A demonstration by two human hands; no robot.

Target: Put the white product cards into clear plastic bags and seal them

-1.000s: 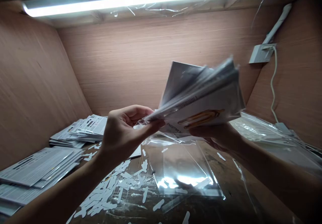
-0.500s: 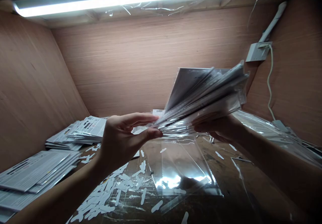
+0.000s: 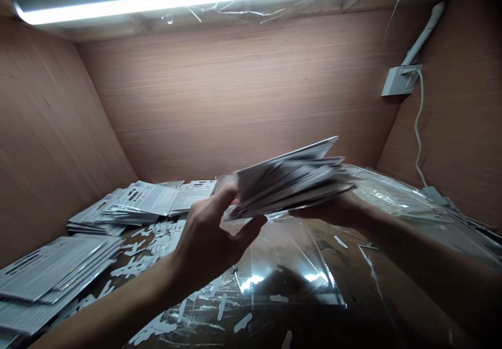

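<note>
A stack of flat packets in clear plastic sleeves point(image 3: 290, 182) is held up above the table between both hands, its far edges fanned apart and slightly blurred. My left hand point(image 3: 219, 229) grips the near left end, thumb below and fingers behind the stack. Under the right side, my right hand point(image 3: 329, 208) supports the stack; its fingers are mostly hidden beneath it. Below them a clear plastic bag point(image 3: 290, 281) lies flat on the dark table, reflecting the lamp.
Piles of printed packets point(image 3: 58, 265) stand at the left, with more packets point(image 3: 145, 200) behind. White paper cut-outs point(image 3: 152, 260) litter the table. Clear plastic sleeves point(image 3: 396, 192) lie at the right. A cable point(image 3: 419, 129) hangs from a wall socket point(image 3: 401, 80). Wooden panels enclose the space beneath a tube lamp.
The stack has come down and its spread edges have drawn closer together. My left hand has shifted right and wraps further round the stack's end. My right hand stays underneath, slightly left.
</note>
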